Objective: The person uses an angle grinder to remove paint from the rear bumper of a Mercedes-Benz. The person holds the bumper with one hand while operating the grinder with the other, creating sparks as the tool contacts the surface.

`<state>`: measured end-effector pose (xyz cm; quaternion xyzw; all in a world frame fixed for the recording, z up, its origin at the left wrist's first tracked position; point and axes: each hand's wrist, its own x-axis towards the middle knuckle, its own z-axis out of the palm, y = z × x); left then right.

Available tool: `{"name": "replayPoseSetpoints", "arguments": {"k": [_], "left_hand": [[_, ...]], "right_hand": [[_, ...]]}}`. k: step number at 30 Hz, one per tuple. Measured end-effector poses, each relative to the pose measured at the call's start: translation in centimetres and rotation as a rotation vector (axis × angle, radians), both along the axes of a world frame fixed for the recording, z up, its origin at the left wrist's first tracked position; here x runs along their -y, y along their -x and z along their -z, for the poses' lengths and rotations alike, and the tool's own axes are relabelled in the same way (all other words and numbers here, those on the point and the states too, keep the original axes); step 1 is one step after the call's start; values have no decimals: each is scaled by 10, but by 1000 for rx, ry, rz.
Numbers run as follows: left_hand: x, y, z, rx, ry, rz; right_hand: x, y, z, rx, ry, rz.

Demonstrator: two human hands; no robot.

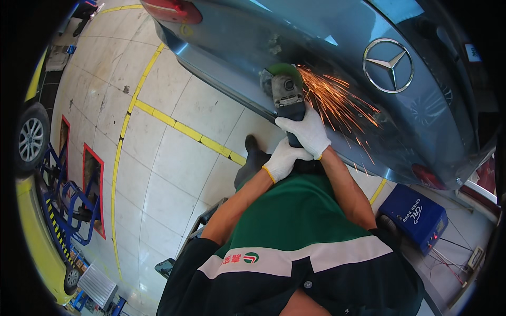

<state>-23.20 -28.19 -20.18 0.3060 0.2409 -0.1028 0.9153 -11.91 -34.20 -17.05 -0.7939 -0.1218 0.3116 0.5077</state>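
Note:
Both my hands, in white work gloves, are closed around an angle grinder. My right hand wraps the front of its dark body, just behind the metal gear head. Lower down, my left hand grips the rear of the body, close to my waist. The grinder's green disc is against the rear panel of a blue-grey car. Orange sparks spray from the disc to the right, across the panel. Exactly where the disc meets the metal is hidden by the tool head.
A round chrome emblem sits on the car right of the sparks. A blue box-shaped machine with cables stands at lower right. Yellow lines cross the tiled floor. At far left are a yellow-green car and a blue lift frame.

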Motion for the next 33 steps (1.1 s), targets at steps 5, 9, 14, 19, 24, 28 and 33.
{"name": "replayPoseSetpoints", "arguments": {"k": [5, 9, 14, 19, 24, 28, 33], "left_hand": [[1, 0, 1, -15, -12, 3], [0, 0, 5, 1, -20, 39], [1, -1, 4, 12, 3, 14], [2, -1, 1, 7, 1, -3], [2, 1, 4, 3, 0, 4], [0, 0, 4, 4, 19, 38], [0, 1, 4, 7, 2, 37]], "right_hand": [[-1, 1, -3, 48, 21, 34], [1, 1, 1, 22, 28, 20], [1, -1, 2, 22, 17, 20], [0, 0, 2, 49, 51, 15], [1, 0, 4, 16, 20, 13], [0, 2, 1, 23, 26, 33], [2, 2, 6, 41, 66, 18]]}}
